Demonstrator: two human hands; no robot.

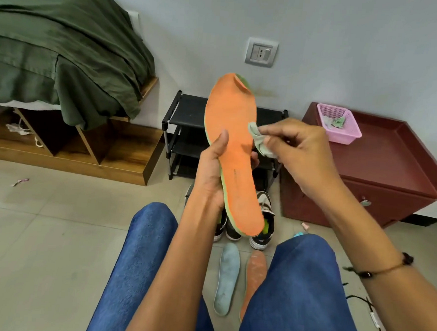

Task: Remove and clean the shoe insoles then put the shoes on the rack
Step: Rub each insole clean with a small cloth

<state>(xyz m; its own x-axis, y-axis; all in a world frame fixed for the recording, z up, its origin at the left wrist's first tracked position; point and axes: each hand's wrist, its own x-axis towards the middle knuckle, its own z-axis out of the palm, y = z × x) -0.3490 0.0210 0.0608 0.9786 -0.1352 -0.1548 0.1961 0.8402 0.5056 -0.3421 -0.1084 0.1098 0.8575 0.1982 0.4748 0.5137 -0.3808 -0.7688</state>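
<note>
Orange foam filled the middle of the frame as I held the orange insole (pixel 232 151) upright in my left hand (pixel 211 175), thumb pressed across its face and fingers wrapped round its far edge, toe end pointing up toward the wall socket (pixel 261 52). My right hand (pixel 300 155), just right of centre, pinched a small grey-green cloth (pixel 261 142) between thumb and fingertips and laid it against the insole's right edge, so I judged the wiping to be under way rather than finished. Two more insoles lay on the tiled floor (pixel 41 244) between my knees at the bottom of the frame: a pale blue insole (pixel 227 276) and, just beside it, a second orange insole (pixel 254 275); whether either had been cleaned I could not tell, though both looked speckled. Behind the raised insole, low in the centre, stood the shoes (pixel 262 224), dark trainers with white soles, on the floor and partly hidden by my arm; how many there were I could not count. Above them, against the wall, the black shoe rack (pixel 186 127) showed no shoes on the shelves I could see. By my reading, removal was done for at least three insoles, cleaning was in hand, and racking the shoes was yet to come. At the upper right, a pink basket (pixel 339 124) holding scraps of cloth sat on a maroon cabinet (pixel 391 160).
</note>
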